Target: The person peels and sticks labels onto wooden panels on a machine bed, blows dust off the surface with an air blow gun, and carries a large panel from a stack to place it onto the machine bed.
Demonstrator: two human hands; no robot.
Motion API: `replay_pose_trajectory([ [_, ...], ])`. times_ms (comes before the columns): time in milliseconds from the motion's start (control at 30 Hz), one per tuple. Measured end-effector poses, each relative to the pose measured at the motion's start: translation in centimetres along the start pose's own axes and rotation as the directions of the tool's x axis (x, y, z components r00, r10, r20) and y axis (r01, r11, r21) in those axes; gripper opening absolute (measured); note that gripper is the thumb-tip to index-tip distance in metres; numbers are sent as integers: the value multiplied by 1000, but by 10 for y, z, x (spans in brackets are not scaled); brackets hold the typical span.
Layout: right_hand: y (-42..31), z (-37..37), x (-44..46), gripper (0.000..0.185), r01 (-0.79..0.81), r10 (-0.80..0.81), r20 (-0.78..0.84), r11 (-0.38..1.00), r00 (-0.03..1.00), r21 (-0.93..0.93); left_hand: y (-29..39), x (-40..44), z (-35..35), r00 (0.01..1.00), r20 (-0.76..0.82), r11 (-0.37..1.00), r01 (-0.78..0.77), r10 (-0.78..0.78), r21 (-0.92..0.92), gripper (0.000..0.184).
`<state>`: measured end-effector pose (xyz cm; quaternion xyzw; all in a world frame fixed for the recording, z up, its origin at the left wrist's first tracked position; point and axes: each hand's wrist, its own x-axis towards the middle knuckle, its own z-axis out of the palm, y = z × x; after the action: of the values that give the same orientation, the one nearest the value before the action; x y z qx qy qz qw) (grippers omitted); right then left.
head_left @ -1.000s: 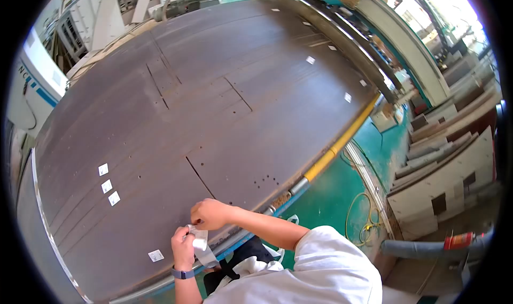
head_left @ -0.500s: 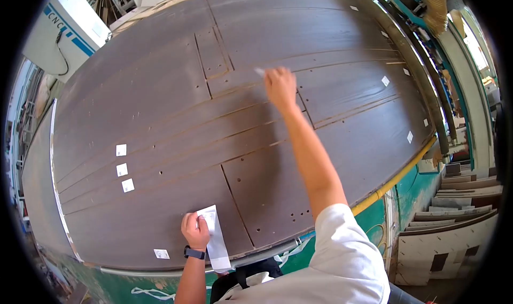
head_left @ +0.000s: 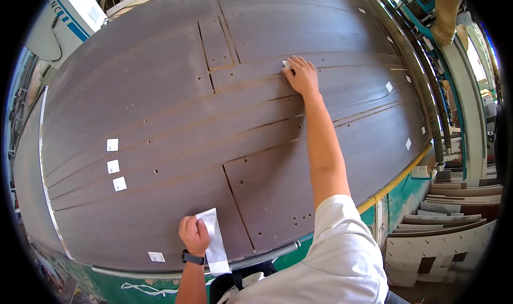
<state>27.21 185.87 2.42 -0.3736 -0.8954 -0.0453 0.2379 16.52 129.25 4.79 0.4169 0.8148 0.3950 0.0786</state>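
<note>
My left hand (head_left: 194, 234), with a dark watch on the wrist, is closed on a strip of white label paper (head_left: 215, 245) near the panel's front edge. Farther out, my right hand (head_left: 302, 74) rests on the large brown cut panel (head_left: 176, 117), its fingers over a small white label (head_left: 287, 64) that is partly covered by them. Whether the fingers still grip the label is hard to see. White labels (head_left: 113, 166) lie in a column on the left part of the panel, and another label (head_left: 156, 257) is near the front edge.
A white CNC cabinet (head_left: 67, 23) stands at the back left. Rollers and a machine beam (head_left: 454, 90) run along the right side. A yellow edge tube (head_left: 395, 181) borders the panel at right. Stacked boards (head_left: 443, 240) stand at the lower right.
My right hand has left the paper strip near my left hand, reached out across the panel and come down on it with a label. The strip now hangs extended from my left hand. The view has shifted.
</note>
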Motion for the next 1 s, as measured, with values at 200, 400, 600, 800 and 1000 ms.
replay_pose_trajectory([
  [200,-49,-29,-18,61,-94,99,136,995,986,-40,4,2,-3,998,-51,999,-37,37,2,10],
  [400,-195,-118,-109,36,-326,-13,426,622,904,711,12,14,-10,844,63,702,482,-532,-525,22],
  [600,-318,-174,-225,47,-742,-221,759,170,612,648,47,10,-30,753,233,282,487,-615,-827,38],
  [800,-345,-188,-226,43,-759,-72,760,-167,646,629,59,-8,-45,636,607,-186,602,-476,-776,33],
  [1000,-326,-209,-208,27,20,-269,221,676,937,737,50,-16,-41,703,393,256,627,-592,-736,20],
])
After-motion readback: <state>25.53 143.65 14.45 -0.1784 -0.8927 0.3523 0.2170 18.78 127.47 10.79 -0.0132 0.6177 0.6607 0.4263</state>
